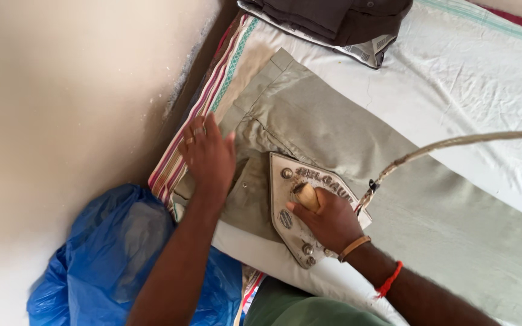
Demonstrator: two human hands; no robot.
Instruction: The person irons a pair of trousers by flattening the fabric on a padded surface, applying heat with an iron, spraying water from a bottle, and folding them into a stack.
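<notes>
Blue plastic, a crumpled bag (122,259), lies nearest at the lower left, beside the person's left forearm and against the pale wall (61,90). Next to it, at the bottom edge, a fold of green cloth (297,308) shows.

Just beyond, the right hand (330,220) has its grip closed around the wooden handle (305,194) of a heavy metal iron (291,211). The iron's pointed grey body sits flat on the olive-grey trousers (345,139), near their pocket and waistband. A frayed, cloth-covered cord (442,145) runs from the iron's back end up and off to the right. On that wrist sit a tan band (354,247) and a red thread (389,279).

The left hand (208,154) lies just beside the iron, palm down, fingers spread and flat, pressing the trouser fabric by the waistband; it clasps nothing. A ring shows on one finger.

The trousers stretch diagonally across a white sheet (454,78) that covers the counter. A striped cloth (212,102) with red and green bands peeks from under the sheet along the wall side.

Farthest off, at the top, a folded dark brown garment (333,18) rests on a patterned cloth.
</notes>
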